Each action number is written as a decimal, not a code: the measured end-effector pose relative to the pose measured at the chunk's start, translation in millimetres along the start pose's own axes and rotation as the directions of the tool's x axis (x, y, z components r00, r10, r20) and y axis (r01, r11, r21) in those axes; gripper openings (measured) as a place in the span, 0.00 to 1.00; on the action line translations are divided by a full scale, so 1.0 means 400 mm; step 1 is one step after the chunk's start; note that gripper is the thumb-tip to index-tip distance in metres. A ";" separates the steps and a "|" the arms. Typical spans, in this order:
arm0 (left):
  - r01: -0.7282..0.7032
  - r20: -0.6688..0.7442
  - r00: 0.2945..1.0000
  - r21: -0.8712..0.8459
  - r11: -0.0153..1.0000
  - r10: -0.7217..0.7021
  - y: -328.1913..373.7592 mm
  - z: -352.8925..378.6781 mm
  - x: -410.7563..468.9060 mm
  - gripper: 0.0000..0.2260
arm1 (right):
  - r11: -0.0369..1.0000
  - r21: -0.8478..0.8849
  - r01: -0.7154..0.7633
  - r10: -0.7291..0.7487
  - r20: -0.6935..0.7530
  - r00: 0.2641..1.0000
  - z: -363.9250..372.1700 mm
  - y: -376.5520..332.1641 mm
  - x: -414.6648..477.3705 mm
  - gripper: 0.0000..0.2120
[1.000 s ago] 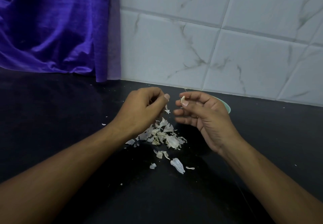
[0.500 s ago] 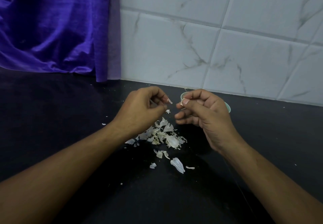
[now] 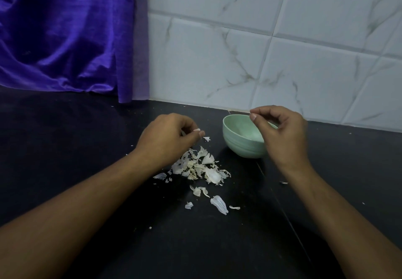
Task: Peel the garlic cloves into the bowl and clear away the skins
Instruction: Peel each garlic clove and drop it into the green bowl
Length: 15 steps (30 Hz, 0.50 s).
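Note:
A pale green bowl [image 3: 241,141] stands on the black counter near the wall. My right hand [image 3: 282,135] hovers over its right rim with thumb and forefinger pinched together; no clove shows between them. My left hand [image 3: 167,137] is curled to the left of the bowl, pinching a small white piece of garlic skin [image 3: 196,129] at its fingertips. Under and in front of that hand lies a pile of garlic skins [image 3: 200,167], with a few loose pieces [image 3: 218,203] closer to me. What is inside the bowl is hidden.
The black counter [image 3: 87,159] runs back to a white marble-tiled wall [image 3: 261,50]. A purple curtain [image 3: 65,35] hangs at the back left down to the counter. Tiny skin flecks [image 3: 283,183] lie scattered to the right of the bowl.
My right hand has moved right and away from the left, over the bowl, which it no longer covers; the clove seen at its fingertips is gone. My left hand stays above the skins.

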<state>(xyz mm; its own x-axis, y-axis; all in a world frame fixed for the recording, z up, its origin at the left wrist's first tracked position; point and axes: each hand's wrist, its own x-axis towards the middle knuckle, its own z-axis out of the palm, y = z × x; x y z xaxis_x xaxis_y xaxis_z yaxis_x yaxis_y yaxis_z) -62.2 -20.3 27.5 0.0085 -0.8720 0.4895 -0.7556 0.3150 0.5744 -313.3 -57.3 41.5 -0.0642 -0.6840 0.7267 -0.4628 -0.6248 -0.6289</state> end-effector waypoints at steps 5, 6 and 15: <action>0.019 -0.015 1.000 0.033 0.999 -0.019 0.002 -0.011 0.003 0.03 | 0.992 -0.121 -0.018 0.023 0.036 0.999 -0.017 0.025 0.015 0.07; 0.035 -0.018 0.999 0.030 0.999 -0.035 0.002 -0.015 0.004 0.02 | 0.993 -0.117 -0.002 0.005 0.026 1.000 -0.019 0.024 0.016 0.06; 0.083 -0.014 0.996 0.069 0.994 -0.083 -0.009 -0.025 0.009 0.09 | 0.989 -0.117 0.089 -0.093 -0.032 0.995 -0.010 -0.004 0.007 0.05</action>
<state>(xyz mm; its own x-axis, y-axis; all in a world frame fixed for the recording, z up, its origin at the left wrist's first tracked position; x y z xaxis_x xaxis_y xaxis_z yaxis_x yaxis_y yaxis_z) -52.8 -20.6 33.8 0.0802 -0.8896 0.4496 -0.7956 0.2146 0.5665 -316.4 -56.6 45.5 -0.0492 -0.6105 0.7905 -0.5665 -0.6347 -0.5255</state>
